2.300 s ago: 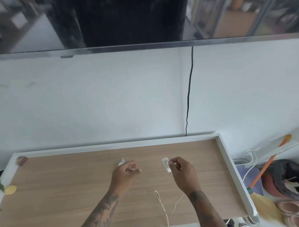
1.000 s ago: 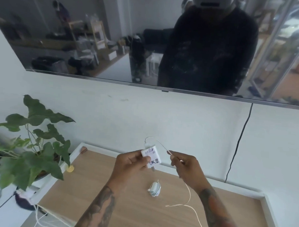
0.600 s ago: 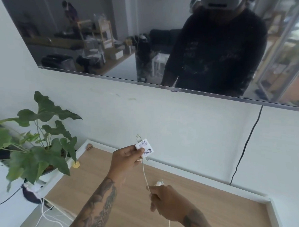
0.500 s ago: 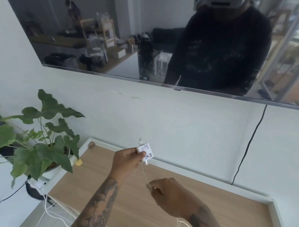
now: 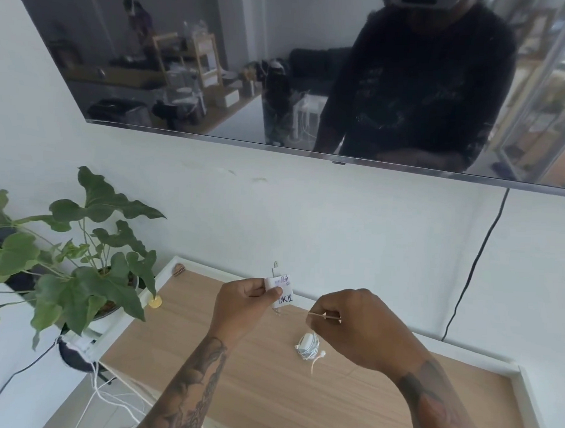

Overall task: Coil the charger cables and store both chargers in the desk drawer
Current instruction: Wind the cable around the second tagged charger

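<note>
Chargers: one held up in the left hand, one lying coiled on the desk.

Charger [image 5: 282, 293], a white block with handwriting on its face, is pinched between the thumb and curled fingers of the left hand [image 5: 241, 304], above the back of the desk [image 5: 266, 397]. The right hand [image 5: 360, 327] is just beside it, thumb and forefinger closed on a thin cable [image 5: 323, 316]; where the strand runs from there I cannot tell. Below and between the hands, the second charger [image 5: 308, 344] lies on the wood with its own cable wound round it and a loose end trailing toward the front. A potted plant [image 5: 78, 269] stands off the desk's left edge, and a dark screen [image 5: 216, 65] hangs on the wall above.
</note>
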